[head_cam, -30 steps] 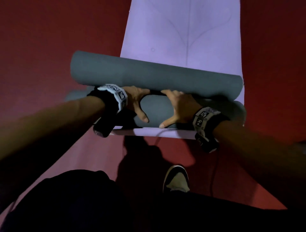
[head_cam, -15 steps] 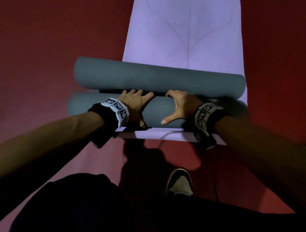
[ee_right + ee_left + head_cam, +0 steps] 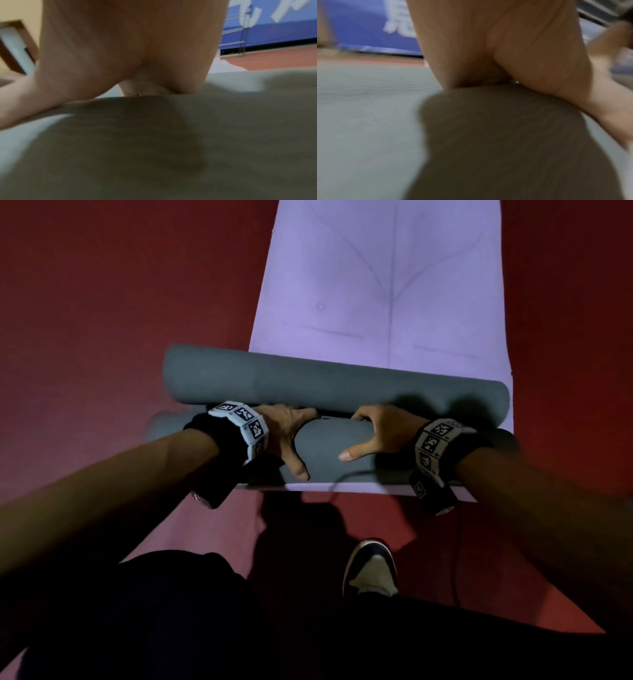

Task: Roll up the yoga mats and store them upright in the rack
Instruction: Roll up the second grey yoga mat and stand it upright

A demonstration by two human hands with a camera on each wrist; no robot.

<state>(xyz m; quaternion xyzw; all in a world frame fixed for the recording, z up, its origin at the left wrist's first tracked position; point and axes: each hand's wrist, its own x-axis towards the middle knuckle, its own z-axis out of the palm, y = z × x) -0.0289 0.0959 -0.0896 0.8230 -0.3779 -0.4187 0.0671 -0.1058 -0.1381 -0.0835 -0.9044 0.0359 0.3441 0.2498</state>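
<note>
On purple mat [image 3: 376,285] | grey roll [image 3: 329,446] under left hand [image 3: 284,433] | right hand [image 3: 383,433]

Your head view is dim with a heavy shadow on the floor [image 3: 301,529]; both wrist views are brighter but blurred.
</note>
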